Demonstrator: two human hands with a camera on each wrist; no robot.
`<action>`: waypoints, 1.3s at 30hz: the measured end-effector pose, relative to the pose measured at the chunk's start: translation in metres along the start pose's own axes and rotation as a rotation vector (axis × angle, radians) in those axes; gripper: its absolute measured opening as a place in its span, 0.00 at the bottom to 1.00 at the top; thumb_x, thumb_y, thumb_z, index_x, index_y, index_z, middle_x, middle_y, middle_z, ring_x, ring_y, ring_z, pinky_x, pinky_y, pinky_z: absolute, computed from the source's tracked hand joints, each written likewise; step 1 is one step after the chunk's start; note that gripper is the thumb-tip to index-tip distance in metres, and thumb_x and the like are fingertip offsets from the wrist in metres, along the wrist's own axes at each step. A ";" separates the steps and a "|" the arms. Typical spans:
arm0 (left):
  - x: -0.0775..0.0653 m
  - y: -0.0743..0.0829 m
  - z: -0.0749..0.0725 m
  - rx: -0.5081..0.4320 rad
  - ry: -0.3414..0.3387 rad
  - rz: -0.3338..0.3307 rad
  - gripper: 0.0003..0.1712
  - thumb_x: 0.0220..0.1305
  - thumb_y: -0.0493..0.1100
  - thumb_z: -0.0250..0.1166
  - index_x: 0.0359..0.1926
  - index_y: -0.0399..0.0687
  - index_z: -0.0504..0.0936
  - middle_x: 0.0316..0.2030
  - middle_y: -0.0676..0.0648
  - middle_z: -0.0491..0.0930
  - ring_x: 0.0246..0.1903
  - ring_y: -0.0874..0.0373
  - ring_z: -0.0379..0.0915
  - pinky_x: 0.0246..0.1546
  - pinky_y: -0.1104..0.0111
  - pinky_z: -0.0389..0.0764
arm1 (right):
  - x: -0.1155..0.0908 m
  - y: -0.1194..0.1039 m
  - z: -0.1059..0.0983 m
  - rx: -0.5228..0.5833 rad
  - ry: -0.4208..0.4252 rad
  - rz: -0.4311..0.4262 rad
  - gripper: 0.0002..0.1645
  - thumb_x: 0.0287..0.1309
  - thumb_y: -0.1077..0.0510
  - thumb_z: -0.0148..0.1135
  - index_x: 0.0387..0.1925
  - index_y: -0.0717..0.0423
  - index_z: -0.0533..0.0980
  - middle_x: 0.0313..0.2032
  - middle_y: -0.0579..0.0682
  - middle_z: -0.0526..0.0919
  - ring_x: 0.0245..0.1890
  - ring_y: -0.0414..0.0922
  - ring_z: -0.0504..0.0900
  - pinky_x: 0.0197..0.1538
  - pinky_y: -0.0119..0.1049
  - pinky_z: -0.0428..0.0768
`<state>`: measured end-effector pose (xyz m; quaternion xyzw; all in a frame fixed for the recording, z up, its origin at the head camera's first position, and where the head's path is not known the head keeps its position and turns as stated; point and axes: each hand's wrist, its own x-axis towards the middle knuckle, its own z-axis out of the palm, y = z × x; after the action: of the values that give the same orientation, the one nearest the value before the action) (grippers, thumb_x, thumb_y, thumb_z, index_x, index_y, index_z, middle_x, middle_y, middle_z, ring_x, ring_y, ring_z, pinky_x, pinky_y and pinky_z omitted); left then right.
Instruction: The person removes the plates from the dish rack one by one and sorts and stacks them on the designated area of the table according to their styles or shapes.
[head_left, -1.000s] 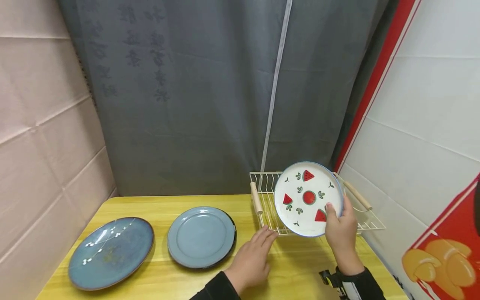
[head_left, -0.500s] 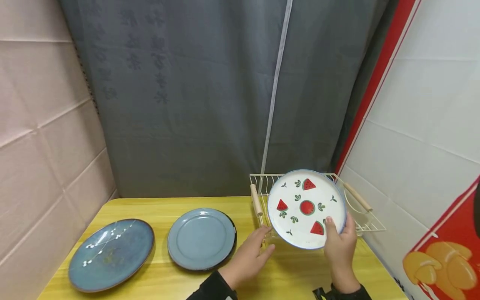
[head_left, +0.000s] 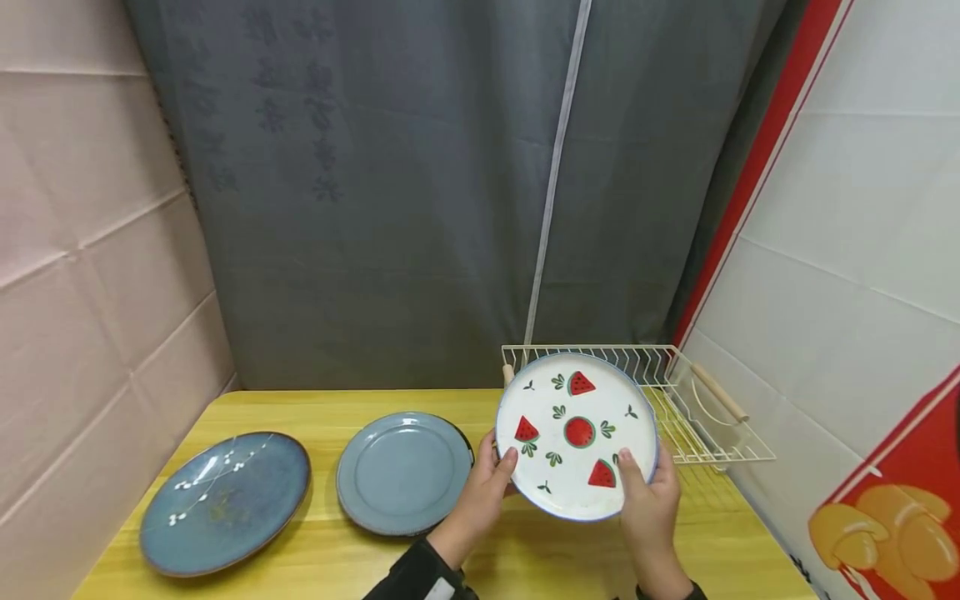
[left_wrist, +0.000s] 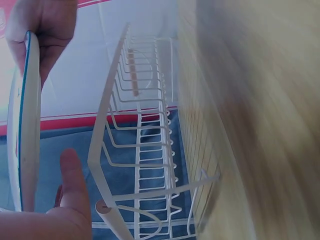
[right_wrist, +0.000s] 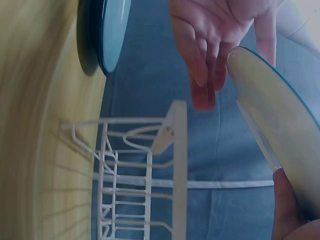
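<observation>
A white plate [head_left: 577, 462] with watermelon pictures and a blue rim is held up, tilted, in front of the wire dish rack [left_wrist: 104, 111]. My right hand [head_left: 651, 504] grips its lower right edge, thumb on the face and fingers behind. At the lower left edge is my left hand [head_left: 474, 500], thumb by the rim. In the right wrist view the left hand's fingers [right_wrist: 202, 75] stretch out behind the plate, with a gap to its back. To the left, a grey-blue plate [head_left: 405, 475] lies on the table, a dark rim showing under it.
A larger dark-blue plate [head_left: 225, 508] with a white blossom branch lies at the table's left. The rack has wooden handles [head_left: 718, 392]. A grey curtain [head_left: 375, 208] hangs behind the yellow wooden table [head_left: 315, 575]; a white wall covering [head_left: 847, 208] stands at the right.
The watermelon plate has moved left and down, away from over the rack, in my right hand. My left hand has left the rack's front left corner and come to the plate's left edge.
</observation>
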<state>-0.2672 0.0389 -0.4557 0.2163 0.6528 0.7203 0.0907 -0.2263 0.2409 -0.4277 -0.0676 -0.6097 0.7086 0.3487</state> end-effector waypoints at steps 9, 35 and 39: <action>-0.001 -0.002 0.004 -0.080 0.111 -0.043 0.36 0.74 0.55 0.47 0.73 0.48 0.44 0.59 0.39 0.72 0.48 0.62 0.78 0.48 0.75 0.79 | -0.008 0.005 0.006 0.009 -0.033 0.067 0.27 0.65 0.66 0.55 0.65 0.64 0.65 0.40 0.35 0.83 0.37 0.29 0.84 0.38 0.25 0.84; -0.017 0.010 0.011 0.002 0.381 0.046 0.27 0.70 0.41 0.55 0.65 0.39 0.56 0.56 0.38 0.73 0.52 0.54 0.78 0.49 0.77 0.80 | -0.013 0.015 0.005 -0.116 -0.263 0.076 0.27 0.75 0.55 0.38 0.67 0.67 0.57 0.44 0.31 0.78 0.44 0.26 0.79 0.48 0.18 0.79; -0.019 0.008 0.010 0.028 0.410 0.036 0.27 0.70 0.41 0.56 0.65 0.40 0.57 0.56 0.39 0.73 0.52 0.54 0.77 0.51 0.77 0.79 | -0.013 0.018 0.003 -0.165 -0.273 0.038 0.26 0.75 0.56 0.38 0.66 0.68 0.61 0.40 0.30 0.78 0.42 0.26 0.79 0.47 0.17 0.78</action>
<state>-0.2448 0.0387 -0.4505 0.0780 0.6637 0.7415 -0.0602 -0.2255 0.2314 -0.4472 -0.0108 -0.7063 0.6650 0.2424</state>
